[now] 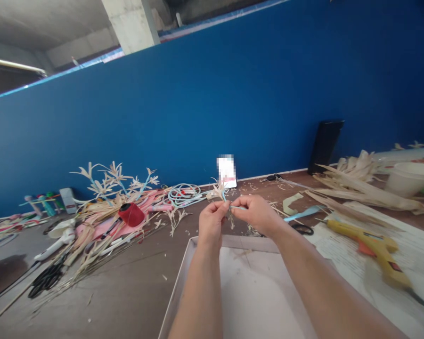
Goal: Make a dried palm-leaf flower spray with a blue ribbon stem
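White tray (183, 282) sits low in front on the desk (127, 292), black scissors (47, 278) and a red spool (131, 214) to its left. Left hand (212, 223) and right hand (256, 214) both pinch a little straw flower (219, 190) in their fingers (223, 207) just past it; a yellow glue gun (374, 247) lies further right.

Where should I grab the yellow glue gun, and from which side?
Grip the glue gun by its handle, the thick end nearest you where the cord leaves, coming from above on the right. It lies flat on its side on the paper with the nozzle pointing away left, so stay off that end.
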Tool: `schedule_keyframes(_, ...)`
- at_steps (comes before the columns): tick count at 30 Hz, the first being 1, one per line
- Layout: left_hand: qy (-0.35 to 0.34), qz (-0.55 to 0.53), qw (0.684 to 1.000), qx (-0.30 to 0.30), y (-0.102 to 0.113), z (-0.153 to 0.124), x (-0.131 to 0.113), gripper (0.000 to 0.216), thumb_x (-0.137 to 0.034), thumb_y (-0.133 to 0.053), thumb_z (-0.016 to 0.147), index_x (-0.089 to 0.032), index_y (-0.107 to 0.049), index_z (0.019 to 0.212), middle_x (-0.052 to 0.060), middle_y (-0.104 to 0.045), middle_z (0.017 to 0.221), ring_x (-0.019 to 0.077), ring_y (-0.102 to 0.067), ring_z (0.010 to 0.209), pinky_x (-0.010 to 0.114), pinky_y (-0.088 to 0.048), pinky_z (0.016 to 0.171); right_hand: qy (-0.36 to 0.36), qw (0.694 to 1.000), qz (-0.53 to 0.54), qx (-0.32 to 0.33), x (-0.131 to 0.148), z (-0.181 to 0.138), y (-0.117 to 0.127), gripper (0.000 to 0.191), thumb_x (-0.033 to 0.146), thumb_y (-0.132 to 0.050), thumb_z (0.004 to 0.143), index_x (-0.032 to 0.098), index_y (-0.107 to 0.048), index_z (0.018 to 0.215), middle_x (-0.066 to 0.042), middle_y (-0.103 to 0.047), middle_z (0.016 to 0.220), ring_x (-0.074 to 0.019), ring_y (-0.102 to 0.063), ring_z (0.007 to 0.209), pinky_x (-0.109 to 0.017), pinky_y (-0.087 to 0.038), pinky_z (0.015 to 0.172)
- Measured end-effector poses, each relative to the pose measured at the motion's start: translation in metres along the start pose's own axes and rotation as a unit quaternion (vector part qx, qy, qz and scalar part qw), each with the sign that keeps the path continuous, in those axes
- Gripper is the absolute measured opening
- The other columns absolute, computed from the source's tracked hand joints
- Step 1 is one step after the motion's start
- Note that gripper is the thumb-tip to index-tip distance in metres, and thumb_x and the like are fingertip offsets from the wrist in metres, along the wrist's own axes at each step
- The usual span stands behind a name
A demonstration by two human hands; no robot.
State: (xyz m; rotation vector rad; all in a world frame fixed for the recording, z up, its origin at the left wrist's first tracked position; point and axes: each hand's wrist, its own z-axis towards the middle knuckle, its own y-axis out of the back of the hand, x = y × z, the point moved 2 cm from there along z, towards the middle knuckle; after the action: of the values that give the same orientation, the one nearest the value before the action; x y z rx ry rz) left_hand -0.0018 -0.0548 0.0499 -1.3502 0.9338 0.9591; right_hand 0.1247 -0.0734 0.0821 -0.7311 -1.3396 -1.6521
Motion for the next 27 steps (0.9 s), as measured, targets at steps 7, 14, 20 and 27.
schedule_keyframes(7,-0.043,0.076,0.996,-0.011,0.004,0.002,0.0,0.031,-0.038,-0.07,0.057,-0.012,-0.061,0.07,-0.003,-0.05,0.056,0.0036,-0.037,0.048,0.019,-0.028,0.047,-0.021,1.0,0.004,0.009,-0.002,-0.002,-0.001,0.019,0.03,-0.052,0.066,0.017,-0.066,0.069,0.004,-0.047,0.052,-0.0088,-0.038,0.049,-0.022,-0.027,0.045)
schedule_keyframes(14,-0.055,0.14,0.988,-0.017,0.007,0.003,0.0,0.029,-0.039,-0.069,0.059,-0.013,-0.061,0.069,-0.003,-0.05,0.056,0.0053,-0.038,0.05,0.019,-0.029,0.049,-0.041,0.999,0.013,0.014,-0.007,0.001,-0.004,0.022,0.035,-0.055,0.066,0.016,-0.065,0.069,0.003,-0.052,0.055,-0.0096,-0.041,0.051,-0.022,-0.029,0.047)
schedule_keyframes(20,-0.051,0.149,0.987,-0.025,0.008,0.004,0.002,0.027,-0.037,-0.069,0.06,-0.013,-0.062,0.069,-0.002,-0.051,0.059,0.0055,-0.039,0.052,0.019,-0.031,0.05,-0.041,0.999,0.004,0.017,-0.007,0.002,-0.004,0.021,0.036,-0.057,0.065,0.016,-0.064,0.066,0.003,-0.05,0.053,-0.009,-0.039,0.05,-0.022,-0.027,0.045)
schedule_keyframes(27,0.016,0.057,0.997,0.04,0.004,0.0,0.001,0.041,-0.049,-0.063,0.065,-0.015,-0.067,0.087,-0.002,-0.043,0.061,0.0042,-0.032,0.051,0.017,-0.026,0.046,-0.096,0.987,0.127,0.035,-0.018,0.004,-0.005,0.024,0.04,-0.06,0.066,0.017,-0.063,0.07,0.007,-0.037,0.043,-0.0065,-0.029,0.041,-0.022,-0.02,0.041)
